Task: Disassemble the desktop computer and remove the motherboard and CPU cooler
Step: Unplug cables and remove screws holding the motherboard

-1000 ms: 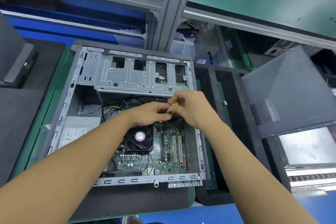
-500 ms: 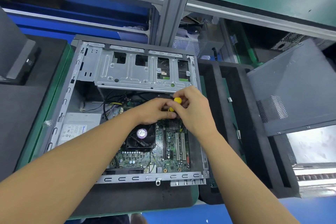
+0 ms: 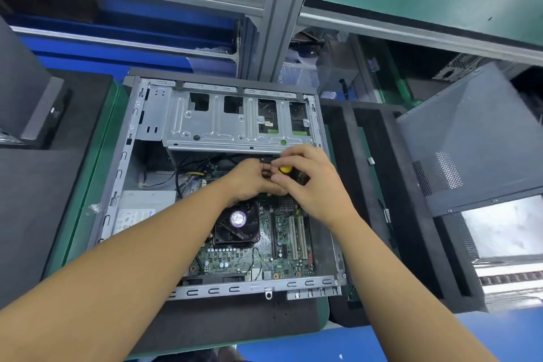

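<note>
An open desktop case (image 3: 126,156) lies flat on a dark foam mat. Inside it sits the green motherboard (image 3: 282,261), with a black CPU cooler fan (image 3: 236,225) carrying a purple label. Both my hands meet over the board's upper part, just below the metal drive cage (image 3: 229,123). My right hand (image 3: 311,182) curls its fingers around a yellow-handled screwdriver (image 3: 285,169). Beside it my left hand (image 3: 249,179) curls in with its fingertips against a small dark part; what they hold is hidden. The screwdriver's tip is hidden.
A power supply (image 3: 138,211) with a white label fills the case's lower left. The removed grey side panel (image 3: 470,138) leans at the right. Black foam trays (image 3: 382,185) lie right of the case. A dark block (image 3: 29,103) stands at the left. A metal post (image 3: 279,9) rises behind.
My hands have shifted slightly upward toward the drive cage. The screwdriver's yellow end shows more plainly between my right fingers.
</note>
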Demonstrator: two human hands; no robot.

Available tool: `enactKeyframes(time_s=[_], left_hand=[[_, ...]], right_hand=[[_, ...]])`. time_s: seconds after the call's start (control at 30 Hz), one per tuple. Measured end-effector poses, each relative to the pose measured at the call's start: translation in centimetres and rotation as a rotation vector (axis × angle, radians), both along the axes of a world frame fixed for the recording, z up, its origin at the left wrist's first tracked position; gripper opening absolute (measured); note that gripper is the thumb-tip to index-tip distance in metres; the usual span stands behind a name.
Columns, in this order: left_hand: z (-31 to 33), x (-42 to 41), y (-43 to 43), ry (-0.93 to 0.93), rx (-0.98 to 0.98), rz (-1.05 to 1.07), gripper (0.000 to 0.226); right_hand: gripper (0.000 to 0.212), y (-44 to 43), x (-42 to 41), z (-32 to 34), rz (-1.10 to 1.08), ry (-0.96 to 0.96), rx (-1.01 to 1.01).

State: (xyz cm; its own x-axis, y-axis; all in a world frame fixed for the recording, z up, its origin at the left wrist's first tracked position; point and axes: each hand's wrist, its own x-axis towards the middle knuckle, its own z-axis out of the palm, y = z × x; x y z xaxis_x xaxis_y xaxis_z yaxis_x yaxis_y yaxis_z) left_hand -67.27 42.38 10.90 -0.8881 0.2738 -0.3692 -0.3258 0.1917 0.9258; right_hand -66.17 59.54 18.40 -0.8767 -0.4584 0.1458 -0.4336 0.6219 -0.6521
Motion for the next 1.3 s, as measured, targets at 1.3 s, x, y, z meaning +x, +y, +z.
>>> enactKeyframes(time_s=[1.3], left_hand=[[0.18,0.07,0.21,-0.026,0.032,0.063,0.022]], right_hand=[[0.012,-0.27,-0.01,-0.33,-0.114,-0.004,-0.035]])
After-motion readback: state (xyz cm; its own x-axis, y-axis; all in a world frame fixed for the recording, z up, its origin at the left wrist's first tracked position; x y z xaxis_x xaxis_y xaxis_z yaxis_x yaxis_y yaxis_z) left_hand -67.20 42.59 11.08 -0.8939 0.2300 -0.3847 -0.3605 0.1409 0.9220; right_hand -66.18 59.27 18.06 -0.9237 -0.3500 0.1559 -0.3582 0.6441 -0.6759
